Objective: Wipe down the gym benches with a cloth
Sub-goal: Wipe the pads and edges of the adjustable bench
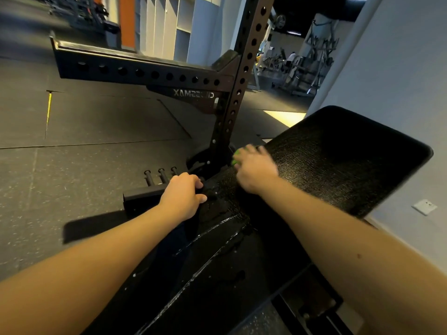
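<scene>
A black padded gym bench (338, 160) runs from the lower middle up to the right, its textured surface wet and shiny. My right hand (256, 169) is blurred and holds a green cloth (235, 157) against the left edge of the back pad; only a small part of the cloth shows past my fingers. My left hand (182, 195) grips the left edge of the bench near the gap between the two pads, fingers curled over it.
A dark perforated rack upright (238, 88) stands just behind my right hand, with a horizontal safety arm (135, 68) reaching left. Short storage pegs (159, 176) stick up by the rack's base. A pale wall (399, 76) is close on the right. Rubber floor tiles spread left.
</scene>
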Demonstrator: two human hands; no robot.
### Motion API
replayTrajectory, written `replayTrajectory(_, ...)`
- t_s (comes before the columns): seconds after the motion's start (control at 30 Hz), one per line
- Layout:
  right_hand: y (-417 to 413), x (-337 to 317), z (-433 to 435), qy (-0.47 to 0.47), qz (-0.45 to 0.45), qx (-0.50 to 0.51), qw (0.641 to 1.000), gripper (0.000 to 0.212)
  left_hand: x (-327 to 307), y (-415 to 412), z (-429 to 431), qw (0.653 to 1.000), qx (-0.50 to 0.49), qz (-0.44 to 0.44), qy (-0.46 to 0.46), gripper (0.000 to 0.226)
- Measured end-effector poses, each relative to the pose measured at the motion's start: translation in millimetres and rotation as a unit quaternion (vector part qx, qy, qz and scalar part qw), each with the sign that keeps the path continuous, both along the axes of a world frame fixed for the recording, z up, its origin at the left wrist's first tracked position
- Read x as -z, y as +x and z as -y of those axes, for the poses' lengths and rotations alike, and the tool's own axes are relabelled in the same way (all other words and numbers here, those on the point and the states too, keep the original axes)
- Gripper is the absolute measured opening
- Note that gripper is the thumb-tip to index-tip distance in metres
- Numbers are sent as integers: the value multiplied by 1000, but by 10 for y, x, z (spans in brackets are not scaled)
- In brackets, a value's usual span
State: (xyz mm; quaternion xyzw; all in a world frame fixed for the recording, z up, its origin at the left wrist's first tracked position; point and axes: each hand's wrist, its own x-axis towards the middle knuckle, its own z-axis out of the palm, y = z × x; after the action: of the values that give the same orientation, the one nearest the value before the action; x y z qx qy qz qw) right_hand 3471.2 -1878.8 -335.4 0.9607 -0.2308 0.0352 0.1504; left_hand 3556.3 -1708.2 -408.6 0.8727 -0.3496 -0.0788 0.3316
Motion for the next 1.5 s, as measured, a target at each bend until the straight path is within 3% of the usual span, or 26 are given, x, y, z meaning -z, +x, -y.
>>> replayTrajectory(0.07, -12, 211, -338, 16, -18, -71, 997, 47, -7, -5, 2, 1000, -2, 2, 3, 41)
replayTrajectory(0.2, -96, 198, -363, 59, -61, -111, 990, 54, -17, -11, -5, 1000, 0, -3, 5, 41)
replayTrajectory(0.37, -236, -238, 402, -1, 4, 34, 999, 53, -22, 2, 3, 1000, 4, -10, 2, 40)
replayTrajectory(0.47, -198, -206, 336, 5, 23, 71, 997, 53, -18, -14, -2, 1000, 5, -2, 5, 39)
replayTrajectory(0.63, -332, 325, -604, 22, -6, -49, 999, 58, -43, -42, -13, 1000, -2, -3, 12, 41)
replayTrajectory(0.73, -545, 357, -684, 58, -30, -85, 994, 58, -60, -64, -15, 1000, -4, -4, 16, 42)
replayTrajectory(1.0, -855, 94, -189, 20, 76, 44, 996, 50, -38, -41, -1, 1000, 8, 11, 19, 39)
replayTrajectory(1.17, -933, 494, -966, 31, 30, -30, 999, 57, -39, -43, -11, 1000, 4, 22, 10, 37)
replayTrajectory(1.3, -1146, 488, -984, 70, 11, -54, 996, 57, -103, -150, -38, 997, 17, 78, 11, 37)
replayTrajectory(1.5, -1611, 245, -489, 31, 135, 77, 987, 48, -228, -489, 21, 989, 113, 79, -48, 44)
